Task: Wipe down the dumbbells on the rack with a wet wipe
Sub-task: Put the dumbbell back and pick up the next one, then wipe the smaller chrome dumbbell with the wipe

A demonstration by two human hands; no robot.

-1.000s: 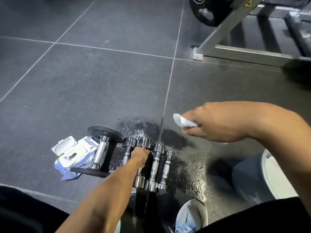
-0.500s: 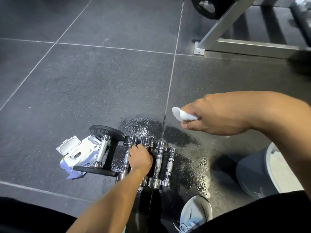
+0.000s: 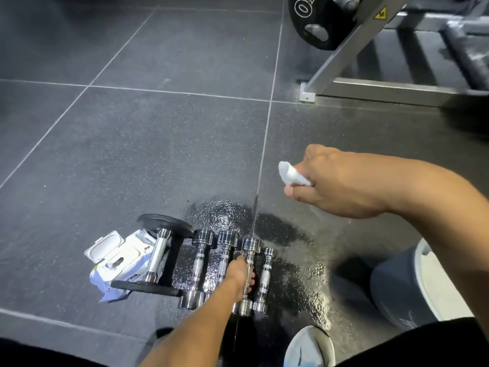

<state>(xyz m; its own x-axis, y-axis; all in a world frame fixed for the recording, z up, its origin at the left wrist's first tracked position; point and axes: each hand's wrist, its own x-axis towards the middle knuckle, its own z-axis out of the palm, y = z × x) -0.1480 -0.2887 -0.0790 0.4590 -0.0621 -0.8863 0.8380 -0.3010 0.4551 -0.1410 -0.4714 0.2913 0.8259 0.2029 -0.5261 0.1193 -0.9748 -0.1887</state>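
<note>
Several chrome dumbbells (image 3: 199, 266) lie side by side on the dark floor, beside a bigger dumbbell with black plates (image 3: 157, 255). My left hand (image 3: 239, 274) reaches down and grips the handle of the third chrome dumbbell (image 3: 251, 246), the one next to the smallest (image 3: 266, 276). My right hand (image 3: 336, 181) hovers above and to the right of the row, pinching a crumpled white wet wipe (image 3: 291, 174).
An open pack of wet wipes (image 3: 116, 258) lies left of the dumbbells. The floor around them is wet (image 3: 296, 284). A metal rack frame (image 3: 370, 86) with a black weight plate (image 3: 317, 19) stands at the back right. A grey bucket (image 3: 397, 284) and my shoe (image 3: 309, 345) are at lower right.
My left hand has shifted right, from the second chrome dumbbell to the third one's handle. My right hand stays raised with the wipe.
</note>
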